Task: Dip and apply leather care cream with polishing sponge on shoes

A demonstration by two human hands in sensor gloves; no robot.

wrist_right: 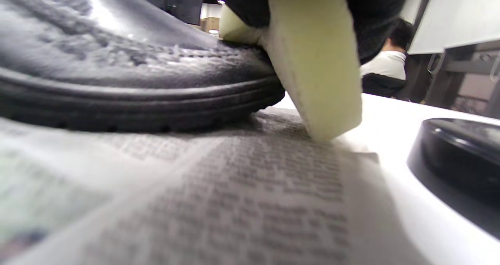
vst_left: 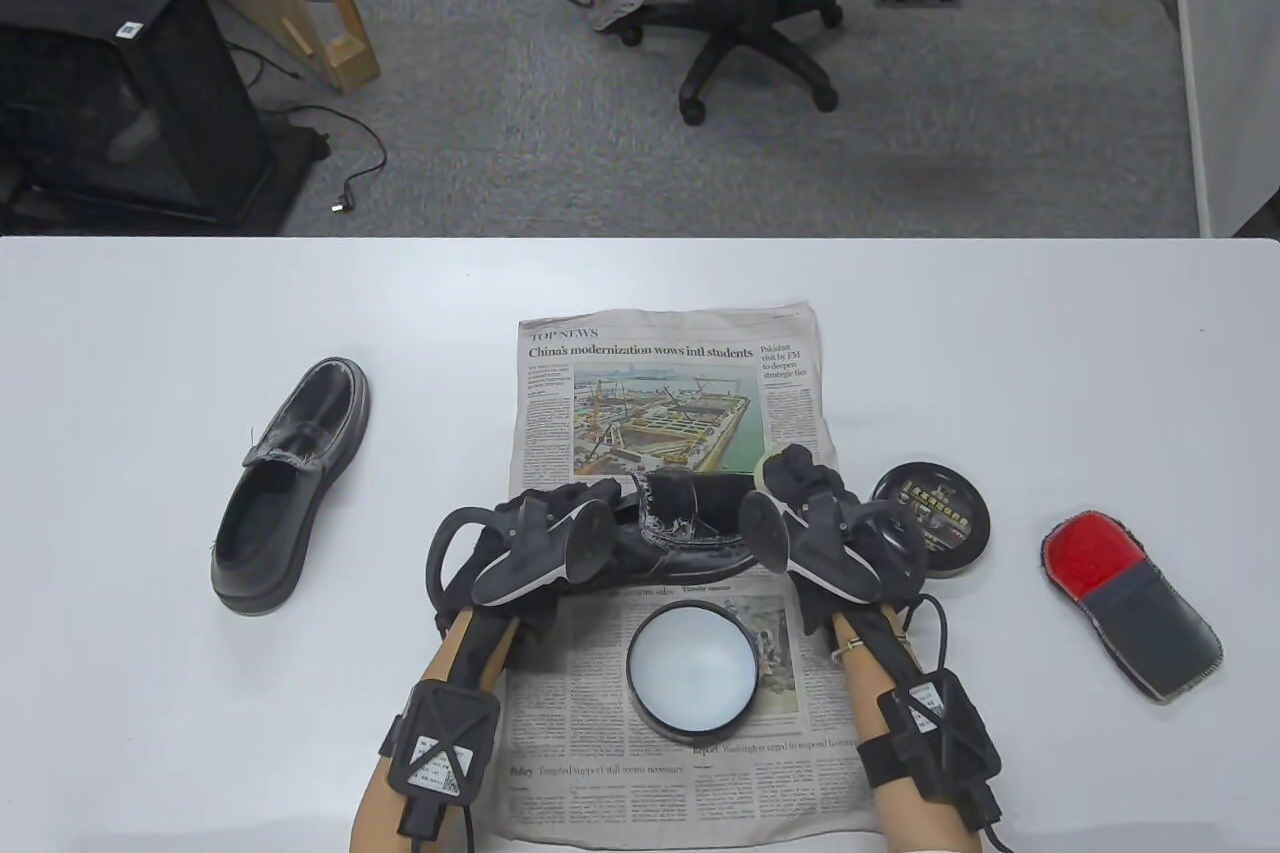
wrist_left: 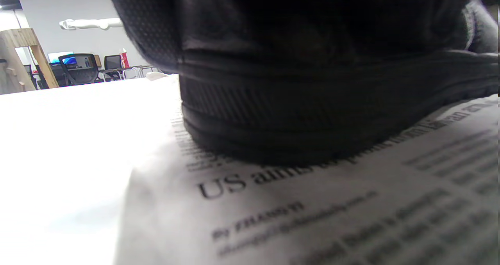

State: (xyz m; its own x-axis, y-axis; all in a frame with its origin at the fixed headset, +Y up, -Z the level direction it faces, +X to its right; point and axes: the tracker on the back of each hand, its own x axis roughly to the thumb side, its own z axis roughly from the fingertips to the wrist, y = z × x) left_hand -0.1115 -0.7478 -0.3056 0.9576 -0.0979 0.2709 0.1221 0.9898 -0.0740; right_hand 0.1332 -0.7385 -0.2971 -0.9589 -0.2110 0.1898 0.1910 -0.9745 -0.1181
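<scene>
So we're somewhere in the middle of shoe number one, I'd say. The shoe on the newspaper (vst_left: pixel 690 533) lies across the middle of the newspaper (vst_left: pixel 790 373), toe toward the table's right edge, and in the right wrist view its toe and vamp already carry a dull greyish smear that looks like cream spread on. The right hand (vst_left: pixel 810 503) is curled around the pale polishing sponge (wrist_right: pixel 312 62), which sits right at the toe with its lower corner down on the paper. The left hand (vst_left: pixel 540 533) is on the heel end of that shoe, steadying it; the tracker and the dark glove hide the fingers, so I honestly can't tell if they're wrapped around the heel or just pressing flat. The open cream tin (vst_left: pixel 692 665) is on the newspaper near the table's front edge, just in front of the shoe, and its lid (vst_left: pixel 935 518) lies off the paper toward the right. The second shoe (vst_left: pixel 290 483) is well apart toward the left edge of the table and looks untouched, no smear on it that I can see. So my guess: finish this one, re-dip, then do the other.
</scene>
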